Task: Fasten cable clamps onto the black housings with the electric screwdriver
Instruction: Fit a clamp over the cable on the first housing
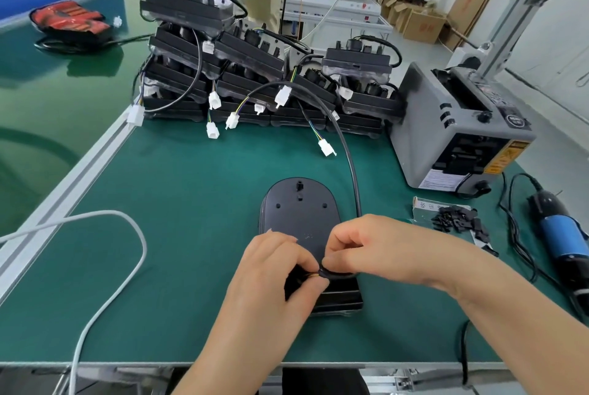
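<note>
1 black housing (299, 219), screw holes up, centre of green-matted table (178, 235): rigid plastic, likely light; steady by its edges. Left hand (277, 270) and right hand (376, 251) both pinch its pliant cable (349, 158) at the near end. Cable clamps (459, 221) and electric screwdriver (557, 232) lie to the right. Workshop; stacked housings (242, 69) behind.

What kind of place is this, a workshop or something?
Probably a small factory's electronics assembly line: a green-matted workbench, stacked black housings with wired white connectors, an electric screwdriver at the right, and cardboard boxes behind.

Black housing (299, 213) lying flat, clamps (459, 221) piled rightward, screwdriver (559, 228) lying beyond
</note>
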